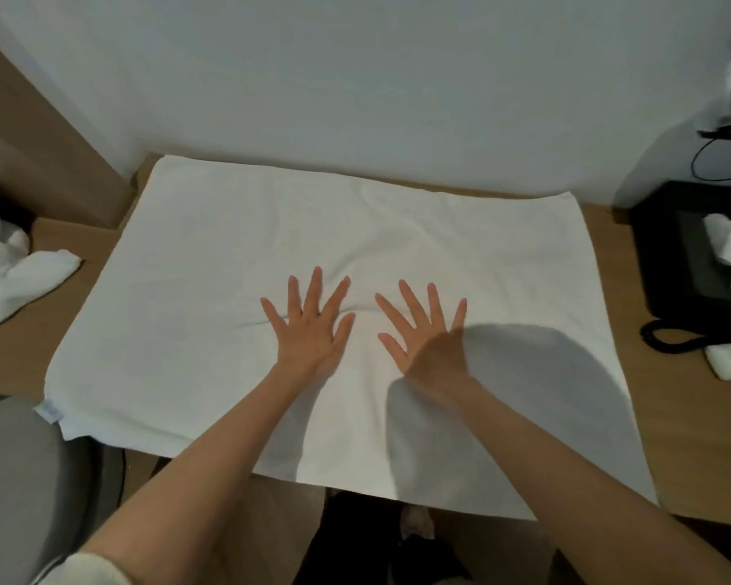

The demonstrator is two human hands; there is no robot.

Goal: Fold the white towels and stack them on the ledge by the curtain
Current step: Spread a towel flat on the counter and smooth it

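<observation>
Flat, both hands, left hand [311, 331] and right hand [427, 344], press the white towel [186, 289].

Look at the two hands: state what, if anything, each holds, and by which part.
Nothing is held. The left hand and the right hand lie flat, fingers spread, on the middle of the white towel, touching it without gripping.

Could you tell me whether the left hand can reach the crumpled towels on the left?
Probably yes: the left hand lies flat and free on the spread towel, and nothing stands between it and the crumpled towels.
</observation>
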